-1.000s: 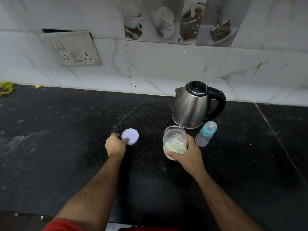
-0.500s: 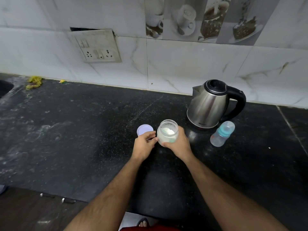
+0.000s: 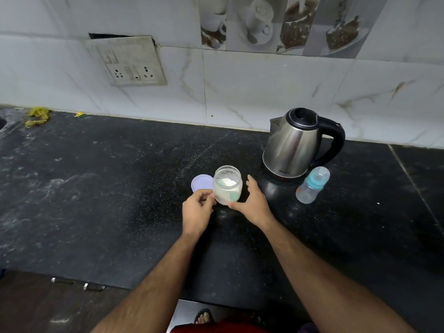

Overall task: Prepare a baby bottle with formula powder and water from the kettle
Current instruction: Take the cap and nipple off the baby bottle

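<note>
The person is showing two bare forearms with dark hair along them, no sleeves reaching the wrists, and no watch, ring or band is showing on the left hand (image 3: 197, 207) or the right hand (image 3: 252, 205). At the bottom edge of the view the person is wearing a red garment (image 3: 216, 329). A foot (image 3: 204, 317) below is wearing a dark open sandal, with the toes showing.

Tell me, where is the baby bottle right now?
In the head view the baby bottle stands on the black counter, right of centre, just in front of the steel kettle and to the right of the right hand.
</note>
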Demonstrator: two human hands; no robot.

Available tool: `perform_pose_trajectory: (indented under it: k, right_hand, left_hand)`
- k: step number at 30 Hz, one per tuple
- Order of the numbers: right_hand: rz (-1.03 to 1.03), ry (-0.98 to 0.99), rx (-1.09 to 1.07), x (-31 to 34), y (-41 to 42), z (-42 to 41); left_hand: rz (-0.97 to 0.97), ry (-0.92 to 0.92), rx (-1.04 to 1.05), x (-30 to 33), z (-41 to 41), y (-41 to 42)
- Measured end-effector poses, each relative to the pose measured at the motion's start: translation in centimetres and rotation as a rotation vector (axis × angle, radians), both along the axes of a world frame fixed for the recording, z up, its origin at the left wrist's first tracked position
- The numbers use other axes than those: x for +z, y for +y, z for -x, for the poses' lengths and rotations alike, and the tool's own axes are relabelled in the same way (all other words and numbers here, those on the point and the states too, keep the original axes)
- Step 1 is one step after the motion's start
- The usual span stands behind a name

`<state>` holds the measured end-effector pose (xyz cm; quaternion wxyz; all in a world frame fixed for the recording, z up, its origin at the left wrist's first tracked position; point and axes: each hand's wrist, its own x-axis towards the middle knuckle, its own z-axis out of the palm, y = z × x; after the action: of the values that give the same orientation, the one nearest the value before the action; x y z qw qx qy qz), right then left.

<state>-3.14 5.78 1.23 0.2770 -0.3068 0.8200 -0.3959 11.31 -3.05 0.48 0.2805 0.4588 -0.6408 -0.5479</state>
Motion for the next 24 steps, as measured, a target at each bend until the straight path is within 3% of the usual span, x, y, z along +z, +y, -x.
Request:
perform_pose_trajectory:
  k: [3,10,17,24]
  right_hand:
    - [0.062,0.044,-0.061,0.2,2.5,0.8]
    - [0.181,0.099,-0.302,1.3,9.0,4.4]
    - [0.129,0.108,-0.531,0.8,13.6,9.8]
    - [0.017,0.001,-0.330,0.2,13.5,15.0]
  left_hand:
    - [0.021,0.025,-0.026,0.1,0.5,2.3]
    - [-0.053,0.048,-0.314,1.3,6.3,6.7]
    - [0.007,0.004,-0.439,1.8,14.3,8.2]
    - [0.062,-0.023,-0.520,3.2,19.3,8.9]
